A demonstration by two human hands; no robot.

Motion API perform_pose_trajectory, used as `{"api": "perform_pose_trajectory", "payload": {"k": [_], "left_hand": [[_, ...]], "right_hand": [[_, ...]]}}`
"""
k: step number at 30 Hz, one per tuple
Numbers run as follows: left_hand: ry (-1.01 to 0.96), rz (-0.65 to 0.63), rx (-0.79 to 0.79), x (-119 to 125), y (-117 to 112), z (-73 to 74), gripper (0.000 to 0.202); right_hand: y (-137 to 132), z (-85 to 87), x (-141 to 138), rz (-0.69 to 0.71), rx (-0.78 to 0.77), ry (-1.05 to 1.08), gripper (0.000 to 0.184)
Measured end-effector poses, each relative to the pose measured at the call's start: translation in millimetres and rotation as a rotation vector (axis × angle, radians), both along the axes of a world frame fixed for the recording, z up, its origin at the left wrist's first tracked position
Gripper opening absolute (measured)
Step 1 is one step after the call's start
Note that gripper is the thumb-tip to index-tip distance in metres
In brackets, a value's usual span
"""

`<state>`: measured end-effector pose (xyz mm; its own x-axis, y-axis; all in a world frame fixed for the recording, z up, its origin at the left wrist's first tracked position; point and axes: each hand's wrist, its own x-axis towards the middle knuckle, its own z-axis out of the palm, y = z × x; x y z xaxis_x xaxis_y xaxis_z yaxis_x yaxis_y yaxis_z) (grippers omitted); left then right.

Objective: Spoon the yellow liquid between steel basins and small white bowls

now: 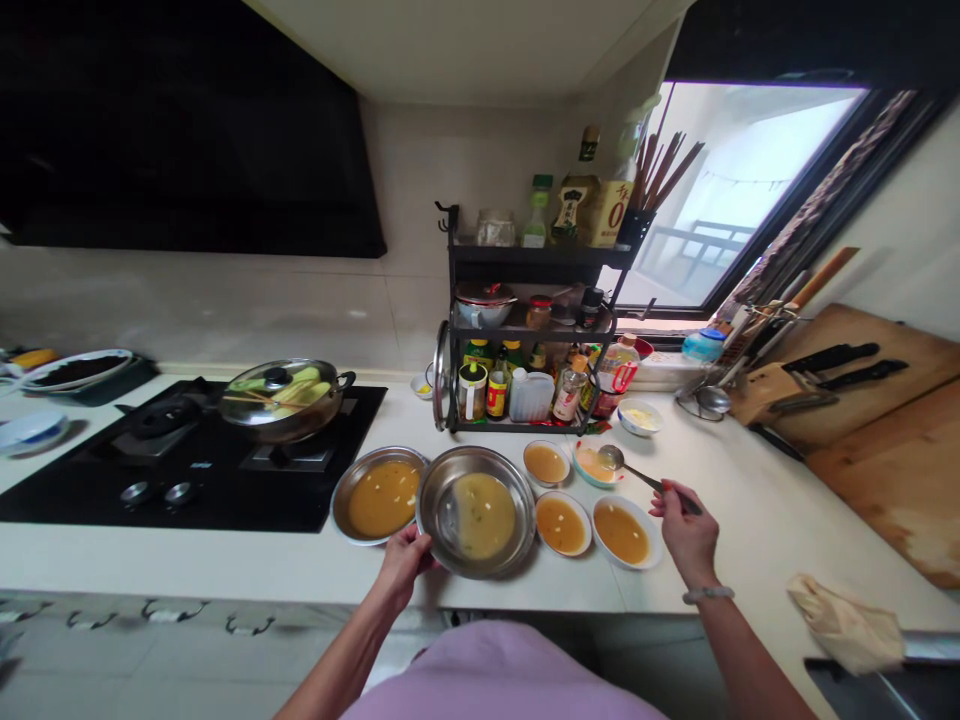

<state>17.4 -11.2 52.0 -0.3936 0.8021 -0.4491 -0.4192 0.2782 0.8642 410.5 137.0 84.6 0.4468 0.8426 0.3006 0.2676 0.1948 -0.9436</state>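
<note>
My left hand (pixel 405 560) pinches the near left rim of a steel bowl (pixel 523 515), which holds a pale yellowish liquid and looks tilted. A metal spoon (pixel 637 474) is gripped by its handle in my right hand (pixel 686 532). Its round head is over a small bowl with a turquoise rim (pixel 597 466), partly filled with orange-brown liquid. Close by stand a small white bowl (pixel 546 464), another small bowl (pixel 563 524) and a larger white bowl (pixel 627 533), all with brownish liquid. A second steel bowl (pixel 379 496) with the same liquid sits left of the held one.
On the black gas stove (pixel 225 490) a lidded pan (pixel 281 400) holds green pieces. A black rack (pixel 540 335) with bottles and jars stands against the wall. To the right are a knife block (pixel 769 395), cutting boards (pixel 885 440) and a cloth (pixel 847 622).
</note>
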Motion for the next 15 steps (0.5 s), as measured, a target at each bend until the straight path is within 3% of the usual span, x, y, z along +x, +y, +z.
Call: {"api": "perform_pose_trajectory", "payload": {"k": [3,7,12,15], "left_hand": [[0.001,0.005,0.003,0.7,0.0,0.7,0.028],[0.010,-0.001,0.002,0.7,0.0,0.3,0.027],[0.012,0.000,0.000,-0.9,1.3,-0.8,0.024],[0.015,0.006,-0.004,-1.9,3.0,-1.0,0.024]], "right_hand": [[-8.5,-1.5,-0.5,0.122,0.075,-0.248,0.041],[-19.9,9.3,-6.3,0.272,0.179,-0.462,0.032],[-34.3,27.5,-33.0,0.225,0.158,-0.187,0.034],[-44.9,30.4,-57.8,0.292,0.113,0.001,0.035]]}}
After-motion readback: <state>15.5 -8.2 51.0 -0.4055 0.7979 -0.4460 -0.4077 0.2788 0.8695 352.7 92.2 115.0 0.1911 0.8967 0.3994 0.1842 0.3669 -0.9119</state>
